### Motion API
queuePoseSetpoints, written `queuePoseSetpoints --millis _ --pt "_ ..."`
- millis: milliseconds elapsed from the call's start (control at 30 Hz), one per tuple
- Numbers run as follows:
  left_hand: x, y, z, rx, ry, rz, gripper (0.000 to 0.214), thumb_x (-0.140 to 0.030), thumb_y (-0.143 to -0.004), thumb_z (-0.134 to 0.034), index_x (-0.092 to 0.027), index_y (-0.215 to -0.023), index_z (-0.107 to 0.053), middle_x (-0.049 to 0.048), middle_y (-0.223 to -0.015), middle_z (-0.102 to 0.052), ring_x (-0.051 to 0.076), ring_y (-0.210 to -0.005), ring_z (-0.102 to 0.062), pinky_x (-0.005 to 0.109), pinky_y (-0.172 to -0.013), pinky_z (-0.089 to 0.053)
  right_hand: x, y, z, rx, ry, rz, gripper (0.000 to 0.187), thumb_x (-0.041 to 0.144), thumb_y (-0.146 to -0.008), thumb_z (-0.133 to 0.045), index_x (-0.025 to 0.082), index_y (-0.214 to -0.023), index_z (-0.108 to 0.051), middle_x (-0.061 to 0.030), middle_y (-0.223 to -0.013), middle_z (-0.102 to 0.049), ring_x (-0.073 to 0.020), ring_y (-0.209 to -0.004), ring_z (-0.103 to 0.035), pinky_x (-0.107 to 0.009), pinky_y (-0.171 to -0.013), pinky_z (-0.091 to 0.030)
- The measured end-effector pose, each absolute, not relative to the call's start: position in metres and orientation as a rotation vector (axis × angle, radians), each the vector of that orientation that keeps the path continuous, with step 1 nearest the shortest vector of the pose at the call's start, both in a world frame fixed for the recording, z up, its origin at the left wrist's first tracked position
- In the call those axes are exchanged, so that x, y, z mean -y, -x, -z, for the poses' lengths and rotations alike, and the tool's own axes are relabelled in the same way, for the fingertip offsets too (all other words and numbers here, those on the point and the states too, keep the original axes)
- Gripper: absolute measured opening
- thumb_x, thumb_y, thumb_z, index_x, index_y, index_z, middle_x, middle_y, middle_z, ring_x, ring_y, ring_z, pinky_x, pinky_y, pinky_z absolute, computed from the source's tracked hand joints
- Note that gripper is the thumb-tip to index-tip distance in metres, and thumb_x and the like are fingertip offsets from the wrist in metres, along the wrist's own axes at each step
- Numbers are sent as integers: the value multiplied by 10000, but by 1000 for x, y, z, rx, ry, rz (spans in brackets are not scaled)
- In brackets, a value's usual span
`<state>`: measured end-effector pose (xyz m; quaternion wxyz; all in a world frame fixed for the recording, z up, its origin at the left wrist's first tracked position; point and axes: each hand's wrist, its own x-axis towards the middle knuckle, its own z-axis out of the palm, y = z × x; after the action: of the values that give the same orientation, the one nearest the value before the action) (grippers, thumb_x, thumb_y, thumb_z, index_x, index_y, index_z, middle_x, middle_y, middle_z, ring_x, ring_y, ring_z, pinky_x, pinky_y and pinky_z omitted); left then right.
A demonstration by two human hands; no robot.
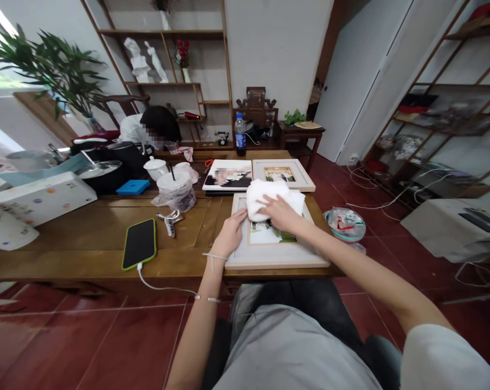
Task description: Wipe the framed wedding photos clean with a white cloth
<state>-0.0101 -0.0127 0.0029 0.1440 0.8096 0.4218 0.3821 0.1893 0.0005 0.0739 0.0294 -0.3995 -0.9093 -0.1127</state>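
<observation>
Presses white cloth (269, 197) onto the far end of the nearest picture frame (269, 254) with right hand (281, 212), grip spread flat, clasping nothing. Steadies its left rim with left hand (231, 234), grip loose, fingers along the edge. Makes three pictures: this one at the desk (86, 244) front edge, a pale frame (283, 174) and a dark photo panel (227, 176) just behind. Leaves bare wood leftward up to phone (139, 244)

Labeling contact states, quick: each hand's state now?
Left hand: open, fingers resting on the picture frame's left edge.
Right hand: open, pressed flat on the white cloth.
</observation>
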Motion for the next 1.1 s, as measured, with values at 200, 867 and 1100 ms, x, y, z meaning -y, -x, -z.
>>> queuePoseSetpoints --millis 200,867,1100 --pt "15 10 -7 -1185 -2367 -1069 500 -3 -816 -356 -124 -1256 -559 108 -1338 -534 209 -1271 -468 392 -1110 -352 44 -184 -72 2951 1149 111 510 -50 -726 -407 183 -1112 -643 -123 -1336 -532 -300 -1275 -413 -492 -924 -398" --pt "10 10 -6 -1245 -2406 -996 381 -106 -876 -378 -106 -1184 -602 135 -1286 -573 226 -1222 -514 414 -1076 -387 40 -245 -146 2555 1167 -322 670 -15 -641 -369 186 -1243 -585 -59 -1237 -619 -236 -1094 -571 -349 -916 -423" --pt "-1 12 -13 -1250 -2426 -946 339 -147 -867 -426 -109 -1143 -618 149 -1233 -607 244 -1185 -545 419 -1058 -394 -3 -201 -119 2601 1379 214 638 -46 -703 -400 219 -1258 -568 -144 -1329 -520 -312 -1254 -434 -458 -939 -392"
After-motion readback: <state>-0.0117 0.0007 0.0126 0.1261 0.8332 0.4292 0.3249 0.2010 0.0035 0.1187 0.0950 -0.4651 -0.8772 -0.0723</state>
